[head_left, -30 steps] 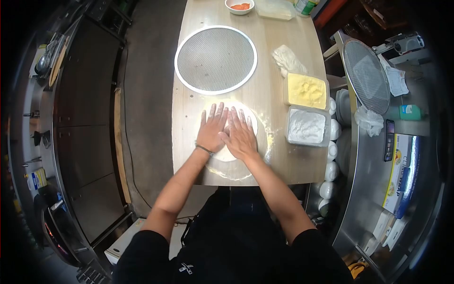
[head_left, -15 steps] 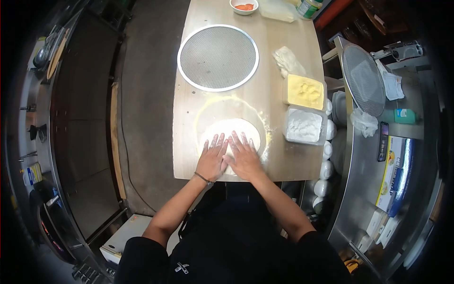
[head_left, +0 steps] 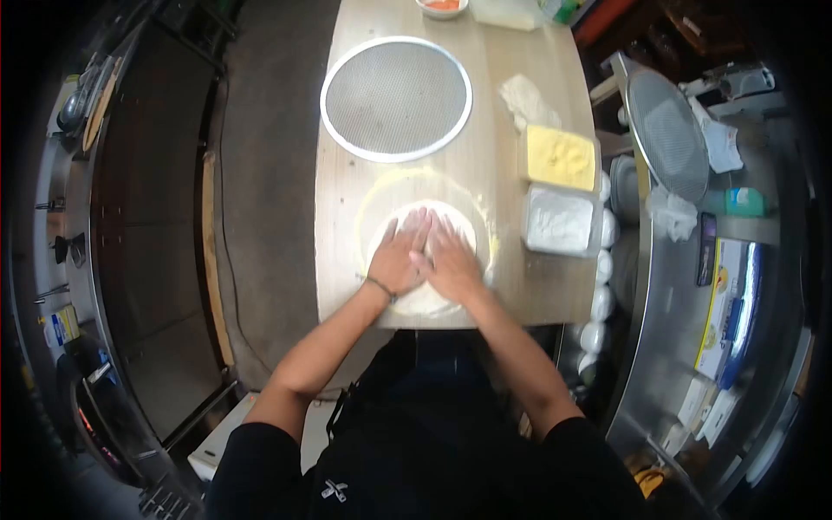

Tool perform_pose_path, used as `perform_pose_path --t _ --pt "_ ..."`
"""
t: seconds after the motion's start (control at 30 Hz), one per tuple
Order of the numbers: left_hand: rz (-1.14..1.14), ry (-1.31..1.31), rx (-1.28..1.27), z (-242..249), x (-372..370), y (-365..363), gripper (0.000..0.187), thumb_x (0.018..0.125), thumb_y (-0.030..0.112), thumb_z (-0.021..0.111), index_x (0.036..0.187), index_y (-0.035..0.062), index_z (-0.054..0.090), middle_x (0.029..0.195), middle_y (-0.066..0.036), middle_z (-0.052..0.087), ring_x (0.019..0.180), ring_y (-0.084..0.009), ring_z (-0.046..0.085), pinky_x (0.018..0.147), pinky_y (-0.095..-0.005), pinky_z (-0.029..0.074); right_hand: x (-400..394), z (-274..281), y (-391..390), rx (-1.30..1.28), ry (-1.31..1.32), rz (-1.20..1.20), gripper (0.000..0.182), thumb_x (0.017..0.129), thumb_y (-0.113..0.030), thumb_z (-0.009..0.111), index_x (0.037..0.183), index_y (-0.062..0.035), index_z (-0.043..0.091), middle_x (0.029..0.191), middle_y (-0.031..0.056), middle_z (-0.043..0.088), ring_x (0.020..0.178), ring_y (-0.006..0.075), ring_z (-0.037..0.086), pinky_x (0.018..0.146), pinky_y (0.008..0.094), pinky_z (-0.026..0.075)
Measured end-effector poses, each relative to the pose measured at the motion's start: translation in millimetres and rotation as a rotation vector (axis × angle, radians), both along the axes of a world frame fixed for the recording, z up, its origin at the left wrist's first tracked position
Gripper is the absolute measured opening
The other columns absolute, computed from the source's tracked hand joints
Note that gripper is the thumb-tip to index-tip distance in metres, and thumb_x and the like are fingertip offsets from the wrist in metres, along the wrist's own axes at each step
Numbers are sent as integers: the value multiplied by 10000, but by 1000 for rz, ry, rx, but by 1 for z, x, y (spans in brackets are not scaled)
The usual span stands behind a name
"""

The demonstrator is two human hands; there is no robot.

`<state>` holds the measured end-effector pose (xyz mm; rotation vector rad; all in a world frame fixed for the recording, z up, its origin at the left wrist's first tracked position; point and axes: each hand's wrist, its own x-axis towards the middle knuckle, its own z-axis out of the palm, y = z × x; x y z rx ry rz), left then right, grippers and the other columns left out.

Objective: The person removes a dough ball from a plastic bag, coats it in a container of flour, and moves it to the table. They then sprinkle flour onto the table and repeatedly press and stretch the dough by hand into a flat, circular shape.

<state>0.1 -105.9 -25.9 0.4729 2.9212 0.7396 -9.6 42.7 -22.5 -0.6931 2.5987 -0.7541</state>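
A round, flat piece of dough (head_left: 426, 302) lies near the front edge of the wooden table (head_left: 537, 295), inside a ring of yellow flour (head_left: 368, 205). My left hand (head_left: 401, 260) presses flat on the dough, fingers stretched forward. Beside it my right hand (head_left: 450, 262) also lies flat on the dough, its thumb against the left hand. Neither hand grasps anything. Both palms hide much of the dough's middle.
Beyond the dough lies a round mesh pizza screen (head_left: 397, 100). To the right stand a tub of yellow meal (head_left: 561, 159), a tub of white flour (head_left: 560, 220) and a crumpled pale cloth or bag (head_left: 527, 102). A small bowl (head_left: 443, 9) sits at the far end.
Both hands have slid forward over the dough, away from my body, and more dough shows behind them. The view has shifted slightly. The tubs and screen stay put on the table.
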Motion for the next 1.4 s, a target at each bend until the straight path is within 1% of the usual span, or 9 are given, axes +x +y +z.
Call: perform_pose_path --t 0.2,0.5,0.57,0.7,0.8,0.87,1.0,1.13,1.4 --pt "71 26 -71 -13 15 -1 818 825 467 529 1416 -47 294 1498 -258 232 1386 -385 249 1124 -530 163 25 -5 -2 10 -6 -81 857 905 -557 435 1435 81 221 1524 233 171 1420 377 147 1142 500 141" --pt "191 72 -78 -1 8 -14 785 823 350 615 1403 -68 291 1425 -314 316 1326 -418 322 1086 -495 255 16 -1 25 12 39 -35 787 900 -476 523 1426 48 264 1477 244 271 1385 383 235 1127 491 204" --pt "302 92 -12 2 11 -16 806 804 334 653 1404 -63 290 1405 -309 351 1298 -416 359 1068 -471 293 3 1 26 -1 74 -330 774 846 -410 645 1400 35 338 1467 239 289 1363 373 269 1101 447 270" --pt "501 -237 -40 13 -3 -23 709 723 315 744 1287 -18 472 1164 -248 577 1080 -338 563 874 -413 457 -27 9 15 40 -44 -366 671 759 -250 766 1292 41 479 1341 266 452 1235 360 455 1012 400 378" --pt "432 -356 442 13 -12 -30 396 740 235 768 1017 2 609 715 -142 640 636 -226 617 649 -349 503 -45 -4 18 -5 -487 -401 497 729 -171 788 1126 58 594 1096 232 621 1004 314 614 866 365 474" --pt "438 -396 542 27 -8 -35 341 763 200 751 999 6 600 717 -138 637 648 -203 611 645 -334 497 -50 8 30 -484 -523 -305 372 742 -181 761 1001 46 624 842 180 665 800 331 646 742 403 509" --pt "328 -358 612 99 10 -34 231 813 130 707 971 10 590 776 -116 646 690 -180 619 652 -307 501 -48 70 66 -567 -428 -204 276 756 -112 712 991 12 635 874 177 663 822 340 638 745 385 498" --pt "-101 35 431 92 43 -25 296 779 115 711 1045 19 622 1022 -115 681 985 -263 645 852 -348 511 -10 78 96 -277 -95 55 255 791 -64 625 1045 -46 638 1107 143 642 1041 309 601 917 392 447" --pt "55 40 174 7 26 30 548 874 252 560 1357 25 437 1433 -183 397 1350 -323 343 1115 -442 266 17 5 39 -228 243 -40 554 846 -324 615 1298 -23 506 1387 189 437 1309 359 373 1074 445 305"
